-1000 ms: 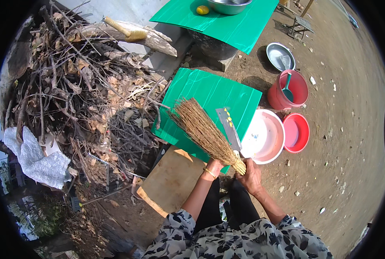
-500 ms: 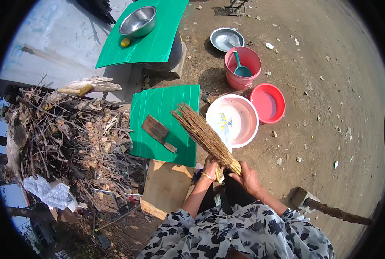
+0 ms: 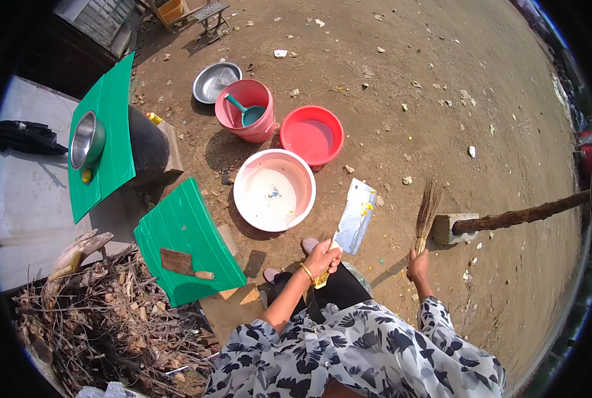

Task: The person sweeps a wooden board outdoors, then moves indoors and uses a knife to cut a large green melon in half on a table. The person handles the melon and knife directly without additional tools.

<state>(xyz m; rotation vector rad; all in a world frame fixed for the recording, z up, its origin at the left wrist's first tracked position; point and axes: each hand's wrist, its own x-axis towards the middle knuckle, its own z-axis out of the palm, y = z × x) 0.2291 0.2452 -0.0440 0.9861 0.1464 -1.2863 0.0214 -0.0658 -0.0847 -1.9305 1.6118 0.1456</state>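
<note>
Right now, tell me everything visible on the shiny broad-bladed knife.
The broad-bladed knife has a wide, silvery, metal-looking blade with a squarish far end; its left edge in the picture looks notched. Yellow bits cling to the face in view. The handle, partly hidden by the left hand's grip, shows a pale part by the blade and a yellow patterned end. The blade slants up and right in the picture, to the right of the pink-and-white basin and apart from it.

The fisheye looks down from the head at the ground (image 3: 402, 83).
</note>
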